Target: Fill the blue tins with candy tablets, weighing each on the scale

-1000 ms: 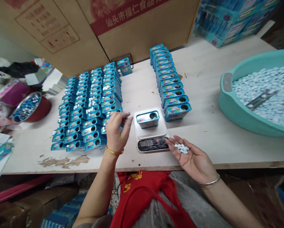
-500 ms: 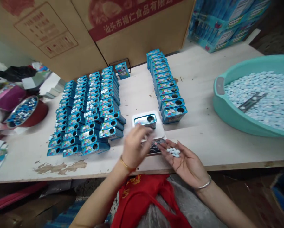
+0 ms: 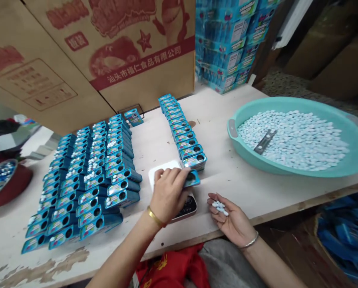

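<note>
Left hand (image 3: pixel 169 193) clasps a tin (image 3: pixel 192 179) at the scale (image 3: pixel 189 205), center frame.

The right hand (image 3: pixel 235 222), palm up and loosely cupped, cradles candies (image 3: pixel 220 207) lower right of center; a basin (image 3: pixel 257 163) stands at right.

Left hand (image 3: pixel 170 193) on a blue tin (image 3: pixel 192 178), right hand (image 3: pixel 234 222) cupping pale sweets (image 3: pixel 220 208)

The left hand grips the tin at the white scale (image 3: pixel 164 165), covering much of both; whether the tin touches the scale is hidden. The right hand lies palm up near the table edge. Beyond the scale runs a single row of open tins (image 3: pixel 185 145); to the left stand four more rows (image 3: pixel 90 216), sweets on many tops. A teal basin (image 3: pixel 257 161) at right holds loose candies (image 3: pixel 305 138) and a metal tool (image 3: pixel 265 142).
</note>
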